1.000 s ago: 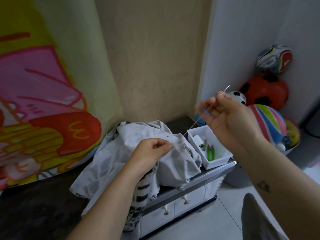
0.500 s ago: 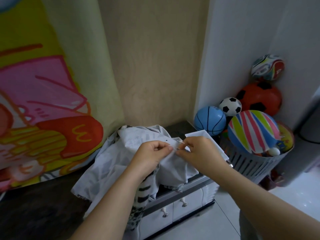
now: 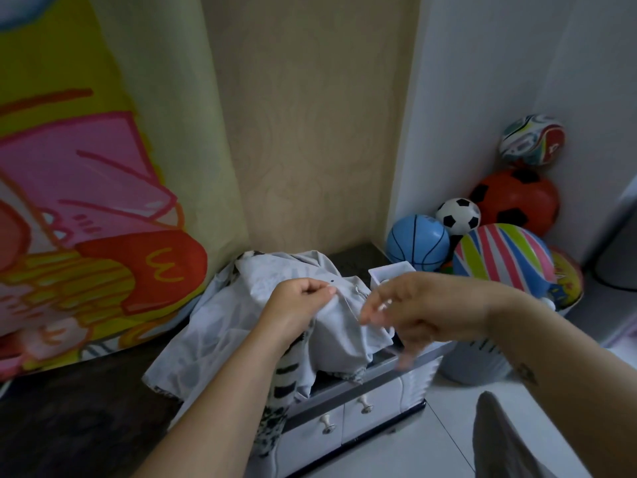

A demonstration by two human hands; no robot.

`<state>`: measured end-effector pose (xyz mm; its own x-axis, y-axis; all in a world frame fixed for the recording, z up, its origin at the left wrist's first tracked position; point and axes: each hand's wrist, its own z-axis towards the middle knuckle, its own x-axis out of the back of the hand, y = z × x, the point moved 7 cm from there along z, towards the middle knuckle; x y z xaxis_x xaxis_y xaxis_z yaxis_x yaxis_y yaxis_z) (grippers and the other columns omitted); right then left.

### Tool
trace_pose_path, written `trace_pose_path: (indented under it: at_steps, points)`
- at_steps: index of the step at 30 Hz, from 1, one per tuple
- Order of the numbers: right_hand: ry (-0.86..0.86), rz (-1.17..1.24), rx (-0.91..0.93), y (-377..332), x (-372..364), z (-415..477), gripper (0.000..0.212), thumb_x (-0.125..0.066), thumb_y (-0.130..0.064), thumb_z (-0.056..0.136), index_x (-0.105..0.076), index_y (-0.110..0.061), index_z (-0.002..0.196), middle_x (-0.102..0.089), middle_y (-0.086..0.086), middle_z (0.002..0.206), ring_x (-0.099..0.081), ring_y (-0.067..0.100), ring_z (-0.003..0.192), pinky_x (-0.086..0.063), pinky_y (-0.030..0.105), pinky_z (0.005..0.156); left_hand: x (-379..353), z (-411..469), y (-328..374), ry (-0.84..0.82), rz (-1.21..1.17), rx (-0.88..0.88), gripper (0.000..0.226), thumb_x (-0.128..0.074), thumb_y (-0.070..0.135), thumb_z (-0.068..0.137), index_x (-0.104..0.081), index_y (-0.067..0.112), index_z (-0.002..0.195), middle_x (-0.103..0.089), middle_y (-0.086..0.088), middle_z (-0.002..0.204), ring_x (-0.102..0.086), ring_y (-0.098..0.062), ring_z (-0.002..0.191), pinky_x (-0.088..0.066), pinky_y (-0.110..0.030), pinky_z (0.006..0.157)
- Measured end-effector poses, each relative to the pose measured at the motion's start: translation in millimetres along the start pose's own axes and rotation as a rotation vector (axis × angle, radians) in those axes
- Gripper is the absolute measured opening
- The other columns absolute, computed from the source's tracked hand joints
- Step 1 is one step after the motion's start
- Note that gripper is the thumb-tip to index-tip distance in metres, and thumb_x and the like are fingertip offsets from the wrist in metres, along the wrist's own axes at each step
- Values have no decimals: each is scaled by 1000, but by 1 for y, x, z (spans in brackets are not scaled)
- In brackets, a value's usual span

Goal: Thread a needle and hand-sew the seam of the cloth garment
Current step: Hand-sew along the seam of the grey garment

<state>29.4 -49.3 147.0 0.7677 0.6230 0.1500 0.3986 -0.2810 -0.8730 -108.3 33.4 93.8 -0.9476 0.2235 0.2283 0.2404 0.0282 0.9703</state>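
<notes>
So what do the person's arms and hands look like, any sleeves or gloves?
Both are bare: the left hand and right hand wear no gloves, and no sleeve shows on either forearm. A small dark tattoo marks the right forearm near the wrist. The right hand is blurred.

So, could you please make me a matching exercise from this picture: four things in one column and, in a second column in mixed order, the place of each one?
Things
1. light grey cloth garment
2. small white plastic box
3. blue ball with basketball lines
4. big red ball with black patches

Places
A. leftmost in the pile of balls
B. just below the topmost multicoloured ball
C. draped over the grey-and-white cabinet with small drawers
D. standing on the cabinet top, right of the garment

Pairs: 1-C, 2-D, 3-A, 4-B
</notes>
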Motion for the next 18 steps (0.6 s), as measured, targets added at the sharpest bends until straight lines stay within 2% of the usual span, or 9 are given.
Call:
trace_pose_path:
  at_steps: [1, 3, 4, 6, 8, 10, 13, 16, 18]
  points:
    - [101, -159, -97, 11, 8, 2, 17, -64, -19, 87, -63, -18, 104, -50, -2, 72, -50, 8, 54, -56, 26, 68, 1, -1, 1, 9, 7, -5, 7, -68, 23, 88, -70, 24, 82, -71, 9, 84, -63, -2, 81, -45, -7, 66]
    - [391, -233, -114, 17, 26, 6, 15, -65, -18, 87, -64, -21, 102, -59, -3, 95, -63, 10, 73, -56, 20, 62, 3, -2, 2, 21, 15, -13, 6, -68, 26, 88, -71, 25, 83, -72, 9, 87, -64, -3, 85, -43, -12, 69]
    - [518, -213, -52, 14, 31, 9, 11, -66, -21, 86, -65, -21, 97, -61, -5, 94, -63, 9, 75, -56, 20, 59, 2, -3, 3, 25, 20, -16, 6, -67, 26, 88, -71, 25, 83, -72, 9, 87, -64, -4, 86, -42, -12, 68]
    - [698, -289, 38, 11, 34, 15, 13, -68, -31, 84, -67, -21, 93, -64, -5, 76, -62, 5, 61, -57, 26, 59, 1, -4, 3, 29, 28, -16, 6, -67, 26, 89, -71, 23, 87, -71, 10, 87, -63, -3, 85, -42, -9, 67]
    - [788, -402, 59, 12, 29, 26, 19, -69, -41, 81, -67, -25, 91, -62, -6, 66, -57, 4, 55, -52, 23, 56, 0, -4, 4, 26, 17, -25, 9, -66, 25, 89, -72, 19, 92, -70, 9, 85, -63, -2, 82, -42, -5, 64]
    - [840, -464, 58, 13, 23, 35, 18, -68, -47, 79, -64, -31, 86, -64, -6, 73, -59, 7, 64, -49, 21, 60, -1, -5, 6, 21, 18, -42, 10, -66, 23, 89, -71, 16, 93, -69, 10, 83, -61, 4, 76, -41, -1, 61]
    - [874, -457, 123, 8, 22, 38, 13, -66, -39, 84, -61, -30, 76, -62, -6, 72, -58, 7, 68, -47, 20, 62, -2, -5, 8, 15, 1, -53, 5, -67, 21, 88, -70, 19, 86, -69, 10, 78, -61, 9, 68, -41, -1, 61]
    - [923, -204, 356, -6, 26, 22, 16, -67, -26, 86, -63, -16, 74, -46, -9, 49, -39, 1, 42, -34, 12, 44, 2, -4, 6, 8, 4, -42, 9, -67, 23, 88, -71, 23, 80, -70, 12, 76, -62, 8, 69, -43, -3, 61]
    - [898, 165, 528, -12, 31, 10, 17, -64, -15, 88, -59, -5, 74, -41, -6, 46, -33, 2, 39, -38, 13, 47, 3, -3, 4, 6, -8, -41, 11, -67, 21, 89, -71, 21, 78, -70, 11, 73, -60, 11, 63, -43, -4, 59]
